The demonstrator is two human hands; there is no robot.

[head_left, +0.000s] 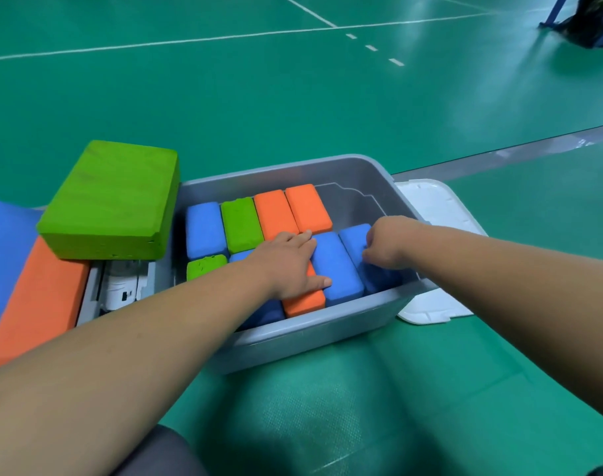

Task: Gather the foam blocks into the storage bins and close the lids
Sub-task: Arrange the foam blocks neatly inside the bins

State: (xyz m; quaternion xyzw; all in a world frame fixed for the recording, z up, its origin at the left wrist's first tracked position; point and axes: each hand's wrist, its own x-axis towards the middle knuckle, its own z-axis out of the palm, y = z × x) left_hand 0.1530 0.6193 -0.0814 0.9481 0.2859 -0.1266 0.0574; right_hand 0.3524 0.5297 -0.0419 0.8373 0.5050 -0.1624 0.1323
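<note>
While the large green block (111, 197) and large orange block (35, 304) sit stacked outside on the left, the left hand (289, 262) lies flat, grip open, across the rows in the grey bin (327, 334), probably steadying them. The right hand (387, 243) curls its grip on the end blue block (353, 239), apparently wedging it in. The white lid (430, 207) lies rightmost.

Green sports floor (293, 108), glossy, marked with white lines (176, 41) far back and a grey strip (499, 156) slanting in from the right. Directly on it: open grey bin (327, 333) in the middle; white lid (437, 207) lying flat just right of the bin, against its side; dark bag (592, 29) well apart, far right corner.
</note>
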